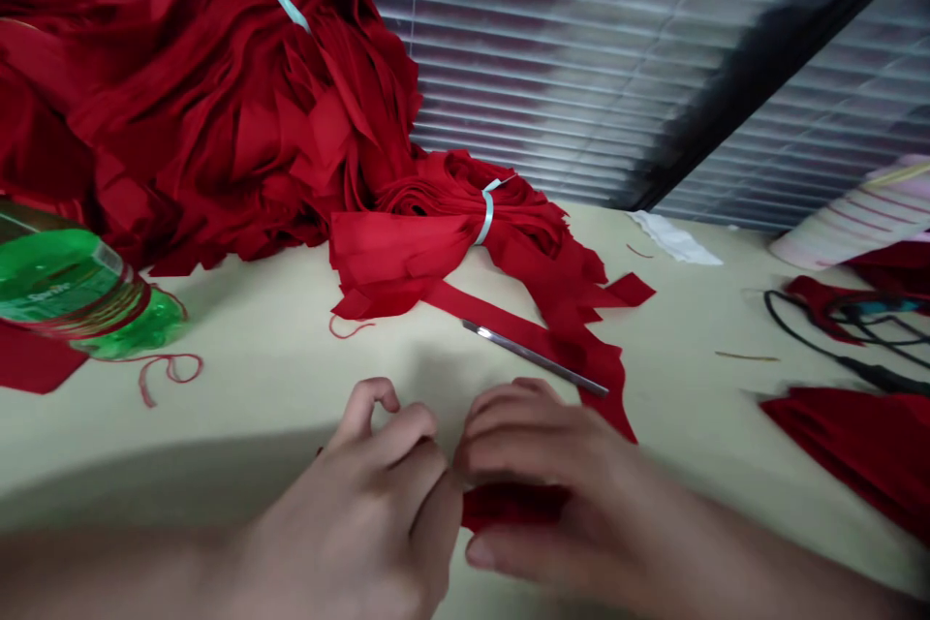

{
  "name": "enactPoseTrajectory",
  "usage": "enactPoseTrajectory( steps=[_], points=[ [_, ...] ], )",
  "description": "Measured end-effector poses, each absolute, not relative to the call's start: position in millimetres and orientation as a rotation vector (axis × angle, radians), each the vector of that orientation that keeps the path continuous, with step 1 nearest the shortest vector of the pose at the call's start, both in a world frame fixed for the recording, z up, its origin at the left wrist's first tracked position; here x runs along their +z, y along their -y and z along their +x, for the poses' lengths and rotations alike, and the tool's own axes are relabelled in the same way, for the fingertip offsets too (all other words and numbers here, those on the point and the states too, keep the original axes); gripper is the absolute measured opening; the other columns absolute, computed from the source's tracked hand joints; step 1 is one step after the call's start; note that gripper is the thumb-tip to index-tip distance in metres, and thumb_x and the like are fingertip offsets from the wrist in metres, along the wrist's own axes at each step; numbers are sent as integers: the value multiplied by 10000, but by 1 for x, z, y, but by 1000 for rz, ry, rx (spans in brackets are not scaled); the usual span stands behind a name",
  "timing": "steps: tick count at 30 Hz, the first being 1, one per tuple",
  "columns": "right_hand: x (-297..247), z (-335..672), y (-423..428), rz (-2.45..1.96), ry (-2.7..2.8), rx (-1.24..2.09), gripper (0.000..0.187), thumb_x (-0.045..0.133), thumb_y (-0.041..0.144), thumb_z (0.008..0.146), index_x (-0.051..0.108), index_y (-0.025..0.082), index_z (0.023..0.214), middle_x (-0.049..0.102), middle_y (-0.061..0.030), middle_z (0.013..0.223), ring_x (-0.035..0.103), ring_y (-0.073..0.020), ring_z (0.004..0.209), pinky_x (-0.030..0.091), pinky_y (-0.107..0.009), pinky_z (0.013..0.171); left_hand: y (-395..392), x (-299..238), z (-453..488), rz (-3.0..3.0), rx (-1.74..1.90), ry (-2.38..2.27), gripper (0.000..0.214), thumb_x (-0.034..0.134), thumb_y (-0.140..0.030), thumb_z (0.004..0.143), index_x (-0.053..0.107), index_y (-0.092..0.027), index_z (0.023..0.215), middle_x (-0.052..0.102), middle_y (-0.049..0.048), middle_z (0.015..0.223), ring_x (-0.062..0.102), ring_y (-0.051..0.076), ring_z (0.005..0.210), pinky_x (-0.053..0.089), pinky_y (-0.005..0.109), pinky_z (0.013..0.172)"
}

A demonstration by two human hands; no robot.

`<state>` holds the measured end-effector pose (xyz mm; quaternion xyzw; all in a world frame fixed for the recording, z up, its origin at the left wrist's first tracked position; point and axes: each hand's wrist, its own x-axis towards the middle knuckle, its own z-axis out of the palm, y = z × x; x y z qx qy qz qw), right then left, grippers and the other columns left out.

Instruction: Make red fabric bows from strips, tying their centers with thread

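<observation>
My left hand (378,494) and my right hand (552,484) meet at the near edge of the table, both pinching a small red fabric piece (509,504) that lies mostly hidden under the fingers. A long red fabric strip (552,339) runs from that piece toward a bundle of red fabric (450,223) tied with a pale band. A thin metal blade or ruler (534,358) lies across the strip just beyond my right hand.
A large heap of red fabric (218,97) fills the far left. A green plastic bottle (79,295) lies at the left edge. More red pieces (864,446), black cables (850,339) and a striped cone (857,213) sit at right. Window blinds (581,48) stand behind the cream table (276,349).
</observation>
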<state>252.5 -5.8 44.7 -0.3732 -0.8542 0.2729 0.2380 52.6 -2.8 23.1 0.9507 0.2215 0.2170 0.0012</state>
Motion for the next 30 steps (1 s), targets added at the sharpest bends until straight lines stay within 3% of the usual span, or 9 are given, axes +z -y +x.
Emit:
enactPoseTrajectory(
  steps=[2, 5, 8, 14, 20, 24, 30],
  points=[
    [53, 251, -14, -1050, 2272, 765, 109, 611, 274, 864, 649, 173, 858, 650, -9, 834, 596, -102, 777, 454, -216, 689, 6, 24, 52, 2985, 688, -742, 211, 586, -114, 796, 494, -161, 611, 513, -9, 609, 405, 160, 679, 269, 381, 756],
    [48, 233, -45, -1156, 2360, 429, 54, 612, 200, 845, 654, 168, 856, 633, -5, 804, 572, -97, 708, 436, -201, 629, 11, 22, 53, 2970, 705, -769, 237, 610, -102, 754, 474, -170, 572, 491, -19, 562, 381, 154, 658, 272, 380, 799],
    [29, 201, -69, -1125, 2551, 199, 105, 571, 174, 860, 650, 155, 926, 607, -36, 889, 535, -107, 685, 371, -222, 567, 12, 19, 53, 3001, 736, -798, 247, 625, -114, 738, 467, -172, 558, 484, -15, 543, 375, 160, 654, 274, 371, 766],
    [7, 168, -86, -1089, 2620, 125, 160, 474, 155, 899, 631, 152, 870, 524, -2, 766, 368, -78, 521, 189, -250, 472, 0, 19, 51, 3154, 755, -773, 223, 580, -154, 734, 474, -175, 538, 464, 11, 497, 373, 182, 612, 245, 380, 682],
    [8, 188, -79, -1144, 2525, 182, 233, 406, 242, 959, 608, 127, 940, 541, -33, 881, 498, -96, 681, 343, -221, 580, -3, 19, 52, 3164, 739, -827, 235, 563, -150, 734, 466, -176, 521, 447, 15, 484, 362, 184, 603, 239, 384, 666],
    [10, 187, -81, -1110, 2564, 194, 185, 471, 253, 937, 613, 184, 1035, 547, -8, 916, 487, -86, 668, 319, -217, 559, 1, 21, 52, 3200, 636, -801, 200, 600, -181, 740, 518, -174, 558, 491, 16, 518, 402, 194, 626, 265, 414, 708],
    [9, 175, -92, -1158, 2604, 179, 184, 473, 168, 902, 622, 135, 798, 506, -10, 791, 404, -89, 595, 221, -244, 502, 0, 22, 51, 3221, 667, -801, 235, 591, -155, 739, 482, -171, 531, 468, 18, 500, 393, 186, 598, 243, 388, 641]
  ],
)
